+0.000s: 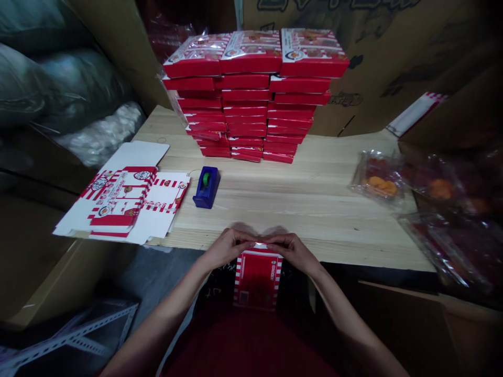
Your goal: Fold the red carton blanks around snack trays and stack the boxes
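A red box with white-striped sides (257, 277) is held upright against my body, at the front edge of the wooden table. My left hand (230, 245) pinches the left end of its top edge, with the thumb along the rim. At the right end of that edge, my right hand (293, 250) grips in the same way. The fingertips of both hands almost meet at the middle of the top. Beyond my left hand stands a blue tape dispenser (212, 191) with a green roll in it.
Stacks of red boxes (251, 68) rise in three columns at the table's back. Flat printed cardboard blanks (118, 204) lie at the left end. Clear bags with orange pieces (379, 180) lie on the right. Large cardboard (377, 68) stands behind the wooden table (306, 199).
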The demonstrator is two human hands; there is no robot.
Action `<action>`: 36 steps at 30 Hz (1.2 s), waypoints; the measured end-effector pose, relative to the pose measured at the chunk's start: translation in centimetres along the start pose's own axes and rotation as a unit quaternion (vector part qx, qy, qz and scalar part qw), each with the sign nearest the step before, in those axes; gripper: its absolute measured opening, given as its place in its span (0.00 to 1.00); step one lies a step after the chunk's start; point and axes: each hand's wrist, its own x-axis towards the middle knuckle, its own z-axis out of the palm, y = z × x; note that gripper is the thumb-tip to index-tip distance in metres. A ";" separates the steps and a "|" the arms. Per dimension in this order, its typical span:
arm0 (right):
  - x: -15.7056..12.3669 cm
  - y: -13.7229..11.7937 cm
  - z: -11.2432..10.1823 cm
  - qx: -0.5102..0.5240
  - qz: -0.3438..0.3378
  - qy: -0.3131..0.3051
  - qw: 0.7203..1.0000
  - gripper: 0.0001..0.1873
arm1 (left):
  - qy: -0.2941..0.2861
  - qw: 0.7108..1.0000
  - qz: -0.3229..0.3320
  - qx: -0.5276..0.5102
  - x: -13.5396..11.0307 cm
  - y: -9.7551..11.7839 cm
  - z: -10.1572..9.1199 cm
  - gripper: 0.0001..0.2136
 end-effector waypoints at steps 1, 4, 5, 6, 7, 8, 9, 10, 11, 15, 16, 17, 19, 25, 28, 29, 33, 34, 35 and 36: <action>-0.1 0.1 0.2 0.004 0.003 0.002 1.000 0.09 | 0.004 1.000 0.001 -0.002 -0.1 0.0 0.1 0.07; -0.5 0.2 0.9 0.015 0.009 0.009 1.000 0.12 | 0.007 1.000 0.007 0.018 -0.6 -0.1 0.3 0.07; -0.7 0.2 1.0 0.015 0.006 0.014 1.000 0.13 | 0.008 1.000 0.010 0.021 -0.8 0.0 0.3 0.08; -1.0 0.2 1.1 0.011 -0.001 0.019 1.000 0.13 | 0.012 1.000 0.014 0.021 -1.1 0.1 0.3 0.08; -1.3 0.2 1.2 0.000 -0.012 0.023 1.000 0.12 | 0.016 1.000 0.018 0.019 -1.4 0.3 0.3 0.09; -1.6 0.2 1.2 -0.016 -0.028 0.025 0.999 0.12 | 0.022 0.999 0.024 0.017 -1.7 0.5 0.3 0.10; -2.1 0.1 1.2 -0.035 -0.044 0.023 0.998 0.12 | 0.026 0.999 0.031 0.015 -2.1 0.7 0.4 0.11; -2.5 0.0 1.1 -0.056 -0.060 0.017 0.996 0.13 | 0.024 0.999 0.039 0.015 -2.6 0.8 0.4 0.12; -3.0 0.0 1.1 -0.075 -0.072 0.010 0.995 0.14 | 0.017 0.999 0.047 0.019 -3.0 1.0 0.5 0.13; -4.6 -0.4 1.1 -0.096 -0.089 -0.016 0.991 0.24 | -0.009 0.995 0.075 0.061 -4.4 0.7 0.7 0.19; -4.8 -0.4 1.2 -0.099 -0.093 -0.019 0.991 0.25 | -0.007 0.994 0.078 0.071 -4.6 0.4 0.7 0.20; -4.9 -0.5 1.3 -0.104 -0.097 -0.022 0.990 0.25 | -0.002 0.994 0.079 0.077 -4.6 0.1 0.8 0.20; -4.9 -0.4 1.5 -0.116 -0.106 -0.023 0.987 0.25 | 0.007 0.994 0.079 0.077 -4.5 -0.5 0.9 0.18; -4.4 0.8 1.4 -0.090 -0.098 -0.004 0.991 0.13 | -0.009 0.994 0.077 0.083 -3.4 -1.7 0.8 0.13; -3.9 1.4 1.7 -0.065 -0.068 0.043 0.995 0.10 | -0.003 0.997 0.061 0.055 -2.9 -2.4 0.7 0.10; -3.7 1.5 2.0 -0.056 -0.062 0.065 0.994 0.10 | 0.000 0.997 0.060 0.052 -2.7 -2.6 0.7 0.10; -3.3 1.6 2.9 -0.039 -0.046 0.105 0.993 0.14 | 0.015 0.997 0.061 0.039 -2.8 -2.6 1.2 0.11; -3.3 1.5 3.0 -0.040 -0.044 0.108 0.992 0.14 | 0.021 0.998 0.062 0.022 -2.9 -2.5 1.3 0.12; -3.3 1.3 3.1 -0.044 -0.045 0.112 0.992 0.14 | 0.033 0.997 0.068 0.004 -3.0 -2.4 1.3 0.15; -3.4 1.2 3.1 -0.050 -0.050 0.118 0.990 0.13 | 0.055 0.995 0.080 -0.009 -2.9 -2.2 1.0 0.18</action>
